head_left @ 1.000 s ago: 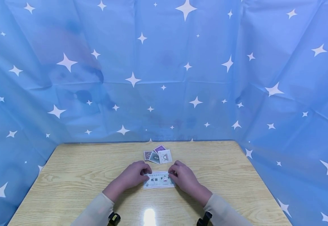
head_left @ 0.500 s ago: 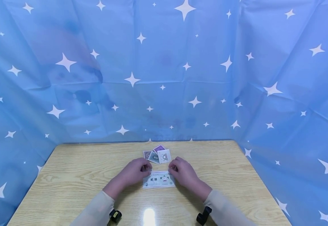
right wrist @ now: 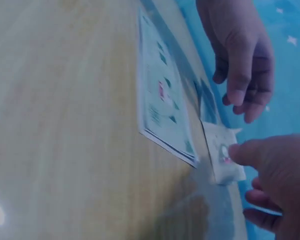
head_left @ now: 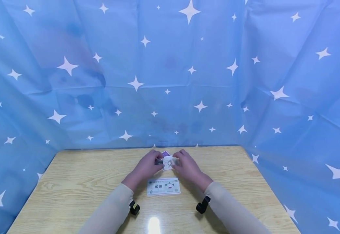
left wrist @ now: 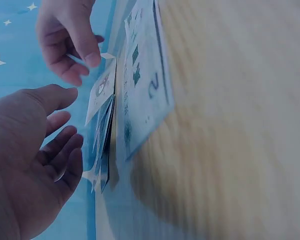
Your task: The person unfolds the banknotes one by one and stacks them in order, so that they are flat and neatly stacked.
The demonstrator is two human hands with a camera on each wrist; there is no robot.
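Note:
A white square card with a small cartoon figure lies on top of a loose pile at the back of the table. My left hand is by the pile's left side, its fingers relaxed and bent in the left wrist view. Opposite it, my right hand is by the white card's right edge; in the right wrist view its thumb overlaps the card. Contact is unclear for both hands. A purple card peeks out behind, and a dark grey-green card is partly covered by the left fingers.
In front of the hands lies a stack of pale green play banknotes, the top one marked 2. The wooden table ends at a blue star-printed curtain behind.
Both hands have left the banknote stack and moved forward to the square cards. The stack lies flat on the table where it was.

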